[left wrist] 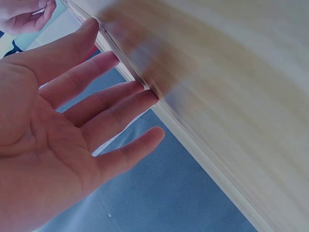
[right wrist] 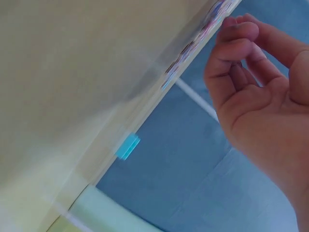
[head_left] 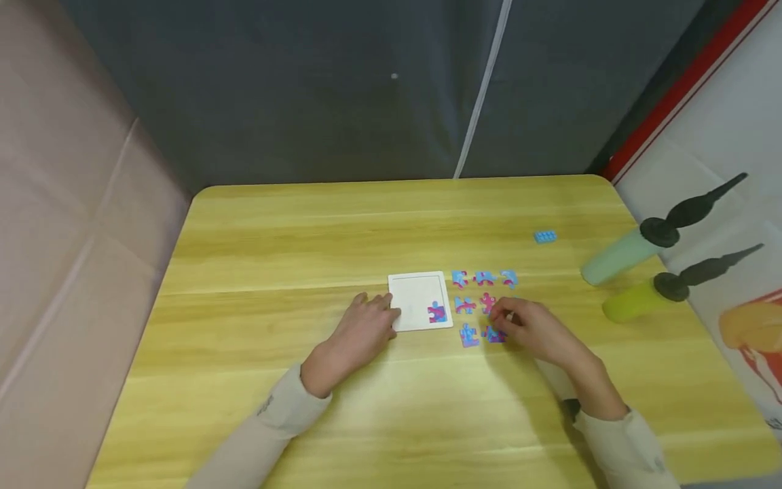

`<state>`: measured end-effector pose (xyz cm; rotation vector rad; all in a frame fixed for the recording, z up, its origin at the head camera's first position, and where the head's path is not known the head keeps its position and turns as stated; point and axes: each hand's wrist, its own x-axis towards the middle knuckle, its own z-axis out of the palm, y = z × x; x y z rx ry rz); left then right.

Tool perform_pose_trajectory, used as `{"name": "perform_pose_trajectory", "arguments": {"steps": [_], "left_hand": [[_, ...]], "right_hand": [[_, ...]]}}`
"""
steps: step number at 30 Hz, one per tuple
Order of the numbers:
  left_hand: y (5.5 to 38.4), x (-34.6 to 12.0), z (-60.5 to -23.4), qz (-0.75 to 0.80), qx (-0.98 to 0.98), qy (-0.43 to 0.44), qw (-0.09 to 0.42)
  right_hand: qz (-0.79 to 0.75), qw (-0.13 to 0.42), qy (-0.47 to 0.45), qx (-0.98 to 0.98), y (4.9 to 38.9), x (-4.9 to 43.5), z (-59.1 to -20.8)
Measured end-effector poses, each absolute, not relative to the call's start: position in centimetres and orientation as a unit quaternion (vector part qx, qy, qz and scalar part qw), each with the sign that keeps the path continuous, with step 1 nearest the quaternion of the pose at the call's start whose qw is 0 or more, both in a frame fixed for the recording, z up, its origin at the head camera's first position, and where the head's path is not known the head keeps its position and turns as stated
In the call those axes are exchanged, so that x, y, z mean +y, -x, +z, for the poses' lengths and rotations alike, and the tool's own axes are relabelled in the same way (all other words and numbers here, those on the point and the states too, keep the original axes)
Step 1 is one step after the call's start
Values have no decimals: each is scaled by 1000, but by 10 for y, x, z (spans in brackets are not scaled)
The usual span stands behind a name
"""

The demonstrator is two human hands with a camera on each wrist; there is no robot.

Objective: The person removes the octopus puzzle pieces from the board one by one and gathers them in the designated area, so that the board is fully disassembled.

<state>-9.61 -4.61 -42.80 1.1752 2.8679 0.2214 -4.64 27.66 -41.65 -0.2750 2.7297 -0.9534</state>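
My left hand point(head_left: 362, 327) rests at the left edge of the white square puzzle tray point(head_left: 409, 305), fingertips right at its rim. In the left wrist view its fingers point(left wrist: 113, 116) are extended and spread. Inside the tray, at the lower right, lies one pink-and-blue puzzle piece point(head_left: 436, 312). My right hand point(head_left: 534, 329) is bent low over the loose pieces, thumb and index finger brought close together, beside a pink piece point(head_left: 487, 301) and over a partly covered blue-and-pink piece point(head_left: 492, 335). I cannot tell whether a piece sits between its fingertips.
More loose puzzle pieces point(head_left: 485, 278) lie in rows right of the tray. A blue toy brick point(head_left: 545, 236) lies farther back. At the right stand a pale green bottle point(head_left: 623, 255) and a yellow-green bottle point(head_left: 638, 302), both dark-topped. A dark curtain point(head_left: 305, 102) hangs behind the table.
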Motion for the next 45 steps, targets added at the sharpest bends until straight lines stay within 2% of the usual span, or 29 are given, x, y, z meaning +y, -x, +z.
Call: {"name": "perform_pose_trajectory", "arguments": {"steps": [6, 14, 29, 37, 45], "left_hand": [[98, -46, -431, 44, 916, -400, -3], [95, -44, -435, 46, 915, -401, -1], [103, -37, -430, 46, 914, -402, -4], [103, -36, -427, 48, 914, -402, 5], [102, -36, -426, 43, 914, -404, 9]], "right_hand": [[-328, 107, 116, 932, 49, 253, -420], [-287, 108, 144, 941, 54, 227, -422], [-234, 144, 137, 952, 71, 210, -413], [-235, 127, 132, 955, 72, 208, -412], [-231, 81, 128, 961, 69, 206, -411]]}}
